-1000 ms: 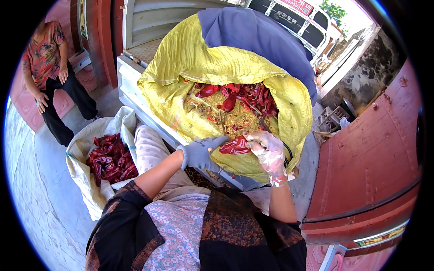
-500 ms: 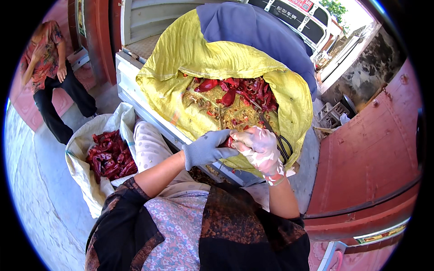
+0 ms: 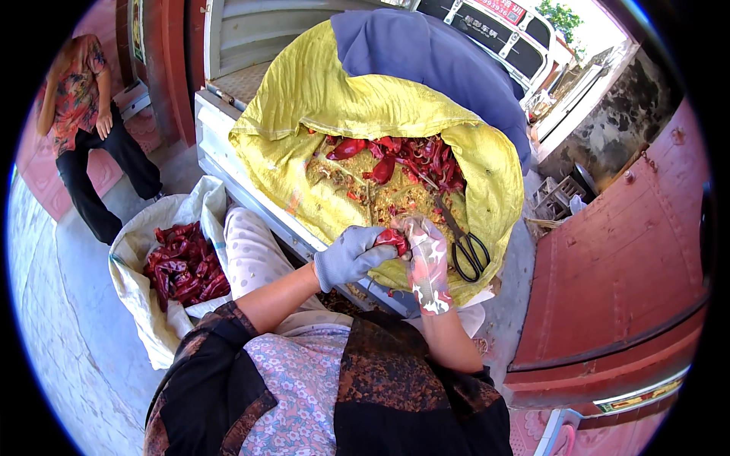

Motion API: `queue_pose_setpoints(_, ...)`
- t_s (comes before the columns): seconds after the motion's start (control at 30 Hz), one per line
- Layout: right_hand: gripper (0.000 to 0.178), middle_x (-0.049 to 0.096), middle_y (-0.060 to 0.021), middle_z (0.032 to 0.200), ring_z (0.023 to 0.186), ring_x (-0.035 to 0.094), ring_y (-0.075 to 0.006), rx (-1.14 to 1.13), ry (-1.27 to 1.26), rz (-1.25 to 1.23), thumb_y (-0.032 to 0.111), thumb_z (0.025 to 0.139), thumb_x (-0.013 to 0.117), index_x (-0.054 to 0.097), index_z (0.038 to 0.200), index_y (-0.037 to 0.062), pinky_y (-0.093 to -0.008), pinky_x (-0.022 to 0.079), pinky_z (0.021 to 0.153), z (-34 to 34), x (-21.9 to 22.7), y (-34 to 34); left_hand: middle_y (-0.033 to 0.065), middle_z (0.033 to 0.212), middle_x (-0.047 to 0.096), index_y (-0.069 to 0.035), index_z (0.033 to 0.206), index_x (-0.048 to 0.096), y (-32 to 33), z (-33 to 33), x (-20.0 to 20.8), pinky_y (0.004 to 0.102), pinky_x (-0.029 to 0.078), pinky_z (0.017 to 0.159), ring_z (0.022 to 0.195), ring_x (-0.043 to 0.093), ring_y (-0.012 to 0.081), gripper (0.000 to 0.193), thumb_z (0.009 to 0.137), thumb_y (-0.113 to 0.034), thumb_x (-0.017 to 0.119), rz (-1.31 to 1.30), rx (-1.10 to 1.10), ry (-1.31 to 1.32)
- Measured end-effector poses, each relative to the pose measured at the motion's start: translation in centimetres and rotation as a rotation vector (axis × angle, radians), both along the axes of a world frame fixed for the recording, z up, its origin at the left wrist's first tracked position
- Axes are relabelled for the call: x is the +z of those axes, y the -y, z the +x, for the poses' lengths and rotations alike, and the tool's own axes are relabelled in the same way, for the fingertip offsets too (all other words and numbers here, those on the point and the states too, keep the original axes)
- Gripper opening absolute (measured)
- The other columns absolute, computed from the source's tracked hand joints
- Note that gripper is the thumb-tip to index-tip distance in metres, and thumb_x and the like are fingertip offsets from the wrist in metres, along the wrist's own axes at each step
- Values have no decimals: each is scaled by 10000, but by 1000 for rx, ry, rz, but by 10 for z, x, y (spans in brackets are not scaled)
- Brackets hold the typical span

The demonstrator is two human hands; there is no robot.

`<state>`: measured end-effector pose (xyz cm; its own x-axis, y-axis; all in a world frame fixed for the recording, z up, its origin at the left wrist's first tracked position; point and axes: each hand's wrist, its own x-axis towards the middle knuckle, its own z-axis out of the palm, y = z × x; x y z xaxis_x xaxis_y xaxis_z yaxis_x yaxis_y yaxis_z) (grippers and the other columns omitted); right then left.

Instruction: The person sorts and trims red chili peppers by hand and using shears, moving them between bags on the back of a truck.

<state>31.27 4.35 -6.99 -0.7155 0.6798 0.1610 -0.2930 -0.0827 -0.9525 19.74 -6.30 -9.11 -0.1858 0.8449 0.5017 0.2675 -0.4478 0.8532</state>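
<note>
My left hand (image 3: 350, 255), in a grey glove, and my right hand (image 3: 426, 254), in a clear stained glove, both grip one dried red chili (image 3: 392, 239) between them, just above the near rim of a big yellow sack (image 3: 304, 129). The sack lies open and holds more red chilies (image 3: 411, 159) and a layer of pale seeds. Black scissors (image 3: 465, 247) rest inside the sack, right of my right hand.
A white sack (image 3: 141, 300) of red chilies (image 3: 182, 262) sits on the ground at my left. A person in a patterned top (image 3: 84, 121) stands at the far left. A blue cloth (image 3: 426, 61) covers the yellow sack's far side. A red metal door (image 3: 623, 266) stands to the right.
Both hands have drawn back from the sack's middle toward its near rim, closing together on the chili. The scissors now lie uncovered in the sack.
</note>
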Motion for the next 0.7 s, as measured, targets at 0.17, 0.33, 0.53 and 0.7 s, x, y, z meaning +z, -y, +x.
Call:
queue_pose_setpoints(0.17, 224, 645, -47, 875, 619, 557, -51, 47, 43, -315, 241, 878, 592, 595, 959, 33, -168, 363, 414, -1, 12, 11, 7, 779, 585, -17, 931, 614, -4, -3, -5, 248, 424, 671, 731, 504, 76, 175, 892, -138, 494, 26, -65, 125)
queue_pose_setpoints(0.33, 204, 648, -81, 873, 629, 555, -54, 79, 35, -190, 172, 876, 591, 608, 978, -4, -175, 404, 460, -1, 10, -8, 16, 916, 603, -2, 1098, 566, -1, -8, -7, 241, 424, 818, 892, 535, 87, 261, 860, -108, 550, -127, -114, 108)
queue_pose_setpoints(0.53, 79, 648, -90, 796, 673, 577, -94, 69, 64, 386, 30, 850, 594, 624, 865, -42, -226, 477, 614, -5, 19, -2, 3, 1118, 514, 1, 1247, 426, -2, -17, 3, 250, 399, 880, 984, 476, 74, 501, 810, -99, 650, -102, -313, 392)
queue_pose_setpoints(0.7, 84, 632, -53, 771, 648, 575, -108, -63, 208, 658, 69, 841, 621, 631, 813, -9, -239, 462, 592, -3, 32, 6, -30, 720, 502, -40, 900, 560, -2, -10, 20, 203, 361, 597, 648, 423, 44, 235, 904, -274, 543, -254, -320, 437)
